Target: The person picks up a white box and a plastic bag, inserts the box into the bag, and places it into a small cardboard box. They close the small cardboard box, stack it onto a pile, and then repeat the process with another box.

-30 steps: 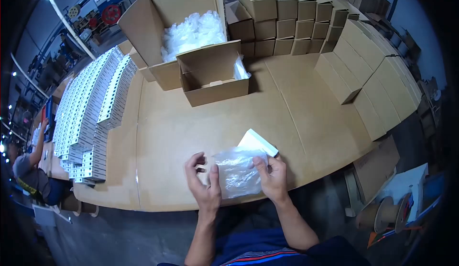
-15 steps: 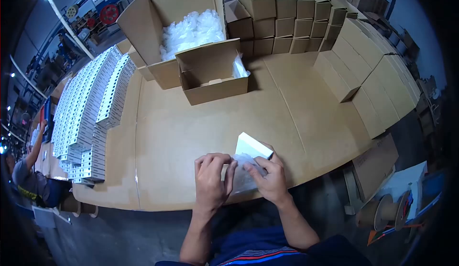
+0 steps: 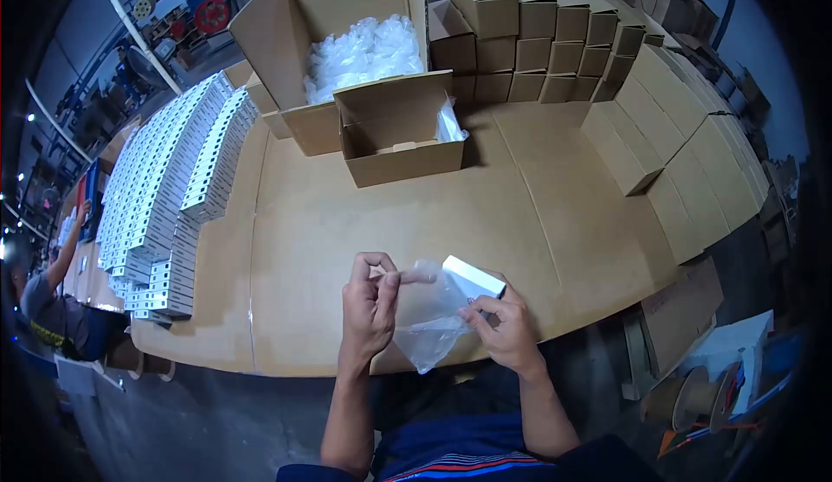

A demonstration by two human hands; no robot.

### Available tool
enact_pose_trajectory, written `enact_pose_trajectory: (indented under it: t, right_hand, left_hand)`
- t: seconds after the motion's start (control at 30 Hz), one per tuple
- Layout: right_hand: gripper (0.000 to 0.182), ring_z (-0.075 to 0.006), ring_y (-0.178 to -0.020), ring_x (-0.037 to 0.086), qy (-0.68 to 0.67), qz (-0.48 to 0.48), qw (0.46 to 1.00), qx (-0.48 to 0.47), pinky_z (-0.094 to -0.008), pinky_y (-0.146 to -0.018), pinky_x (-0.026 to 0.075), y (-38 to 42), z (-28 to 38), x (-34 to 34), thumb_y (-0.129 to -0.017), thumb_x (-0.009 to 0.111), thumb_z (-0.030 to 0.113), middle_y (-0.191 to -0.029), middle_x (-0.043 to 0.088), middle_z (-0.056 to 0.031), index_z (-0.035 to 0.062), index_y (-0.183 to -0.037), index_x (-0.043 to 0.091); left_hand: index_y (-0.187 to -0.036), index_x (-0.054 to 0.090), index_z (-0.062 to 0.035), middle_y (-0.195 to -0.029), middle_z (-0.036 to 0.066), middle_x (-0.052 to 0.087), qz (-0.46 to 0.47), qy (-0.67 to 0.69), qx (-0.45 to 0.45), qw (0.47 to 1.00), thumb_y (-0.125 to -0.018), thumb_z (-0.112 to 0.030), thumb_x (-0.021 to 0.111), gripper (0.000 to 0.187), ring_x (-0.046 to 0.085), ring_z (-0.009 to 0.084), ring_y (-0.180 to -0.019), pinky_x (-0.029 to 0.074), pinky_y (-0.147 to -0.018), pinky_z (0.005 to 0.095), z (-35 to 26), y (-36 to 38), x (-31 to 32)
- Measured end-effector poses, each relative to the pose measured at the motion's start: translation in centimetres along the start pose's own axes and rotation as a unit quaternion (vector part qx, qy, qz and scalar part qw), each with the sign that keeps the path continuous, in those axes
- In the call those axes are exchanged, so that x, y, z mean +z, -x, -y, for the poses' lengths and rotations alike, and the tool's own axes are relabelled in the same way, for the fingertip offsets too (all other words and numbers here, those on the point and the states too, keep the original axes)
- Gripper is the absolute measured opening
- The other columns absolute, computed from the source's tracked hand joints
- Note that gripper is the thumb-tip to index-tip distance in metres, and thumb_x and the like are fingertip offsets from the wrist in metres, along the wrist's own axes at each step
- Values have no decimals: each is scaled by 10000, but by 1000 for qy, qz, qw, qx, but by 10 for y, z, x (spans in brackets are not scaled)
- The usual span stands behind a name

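A clear plastic bag [image 3: 427, 336] hangs spread between my two hands, near the table's front edge. My left hand [image 3: 370, 313] is closed at the bag's upper left side, thumb against a curled finger, with one finger stretched to the right inside or against the film. In my right hand [image 3: 503, 330] is a small white box [image 3: 473, 276], tilted, its far end pointing up and left. The same hand's thumb and forefinger pinch the bag's right edge, just below the box. Part of the box is hidden behind those fingers.
An open brown carton [image 3: 407, 166] holding a little plastic stands ahead, before a larger carton [image 3: 325, 127] full of clear bags. Stacked white boxes [image 3: 165, 187] line the left; brown cartons [image 3: 555, 53] fill the back and right. A person [image 3: 61, 287] is at far left.
My hands have moved apart and the crumpled bag is now spread out between them. The white box has tilted and shifted slightly right. The camera view has shifted a little.
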State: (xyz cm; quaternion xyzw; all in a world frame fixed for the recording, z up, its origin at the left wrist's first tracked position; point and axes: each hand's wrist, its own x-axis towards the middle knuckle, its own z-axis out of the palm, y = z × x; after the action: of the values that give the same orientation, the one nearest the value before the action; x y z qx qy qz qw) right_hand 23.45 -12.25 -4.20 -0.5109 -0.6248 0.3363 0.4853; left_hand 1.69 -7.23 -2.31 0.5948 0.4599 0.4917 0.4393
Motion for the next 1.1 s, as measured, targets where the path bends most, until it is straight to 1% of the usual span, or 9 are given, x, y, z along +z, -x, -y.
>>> enact_pose_trajectory:
  t: [0.13,0.17,0.27,0.3,0.5,0.67,0.73,0.83,1.1]
  right_hand:
    - [189,-266,-943,646,-34,-44,998,26,-354,-813,519,3,-16,3,-897,791,126,-1126,641,-181,-38,-880,699]
    - [190,-257,-926,641,-47,-50,997,35,-350,-802,518,4,-21,3,-902,788,128,-1096,641,-172,-39,-892,698]
    - [206,-232,-883,620,-76,-87,991,65,-335,-777,510,9,-36,8,-925,778,153,-995,643,-137,-36,-925,694]
    - [211,-232,-885,621,-62,-96,991,73,-336,-778,509,9,-35,9,-925,779,158,-994,646,-137,-34,-926,693]
    - [185,-244,-898,626,-45,-89,995,25,-338,-793,507,10,-35,22,-926,770,147,-1008,662,-139,-23,-947,701]
    - [100,-183,-926,633,-76,-87,993,34,-313,-828,505,-7,-19,-10,-958,682,62,-1050,678,-118,-32,-979,706]
    - [191,-165,-992,608,-161,-126,977,55,-302,-892,497,-19,-20,-22,-986,636,47,-1143,633,-106,-32,-1160,638]
    - [373,-178,-1069,578,-203,-172,958,-108,-313,-952,483,-49,9,-27,-985,640,21,-1213,564,-109,1,-1329,498]
    - [403,-177,-1061,577,-146,24,965,-218,-312,-935,482,-74,22,-44,-936,698,-32,-1159,569,-125,42,-1277,496]
  left_hand:
    - [-1162,442,-62,-888,64,620,-114,119,138,977,-1058,-245,608,267,496,88,-739,412,-688,250,14,0,6]
    - [-1297,439,-28,-1163,140,637,-169,135,155,964,-1003,-315,694,484,591,149,-976,476,-878,297,25,2,6]
    - [-1453,370,-6,-1295,153,592,-162,201,58,964,-934,-344,777,741,562,213,-1225,445,-1067,351,39,15,17]
    - [-1503,336,21,-1253,113,609,-65,297,-12,953,-895,-244,824,823,584,236,-1220,447,-1079,368,36,26,20]
    - [-1336,537,41,-1212,127,680,10,176,-173,969,-818,-47,855,615,663,199,-1105,527,-993,347,19,32,35]
    - [-1213,596,28,-1038,122,741,-10,38,-37,999,-821,-69,863,484,710,164,-963,570,-863,311,31,30,27]
    - [-1174,611,14,-998,124,755,-10,18,-19,1000,-818,-91,872,454,720,148,-931,577,-828,300,33,34,26]
    - [-1157,608,2,-977,126,758,19,24,-23,999,-814,-94,875,445,722,141,-917,580,-805,290,28,37,27]
    - [-1179,602,-22,-947,106,749,27,20,-44,998,-796,-88,884,479,715,144,-893,580,-792,296,29,40,27]
